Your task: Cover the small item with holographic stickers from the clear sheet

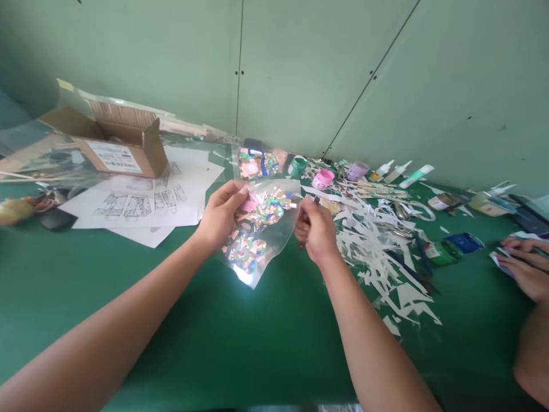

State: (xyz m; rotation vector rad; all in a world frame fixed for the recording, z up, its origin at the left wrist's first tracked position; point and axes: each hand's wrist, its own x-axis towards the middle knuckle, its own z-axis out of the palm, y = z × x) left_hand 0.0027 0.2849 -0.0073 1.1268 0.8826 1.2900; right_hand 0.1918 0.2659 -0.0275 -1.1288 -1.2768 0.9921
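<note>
My left hand (223,216) pinches the left edge of a clear plastic sheet (277,243) that carries shiny multicoloured pieces in pink, green, blue and gold. The sheet is held above the green table, and light glares off its lower corner. At the sheet's right edge, my right hand (316,228) is closed around a thin dark object, only partly visible between the fingers. Just behind the sheet lies another clear piece with a similar colourful pattern (257,163).
An open cardboard box (124,143) stands on printed papers (141,200) at the left. White paper scraps (386,257), a pink jar (323,178), glue bottles (381,170) and a blue jar (465,242) lie rightward. Another person's hands (527,266) hold something at the right edge.
</note>
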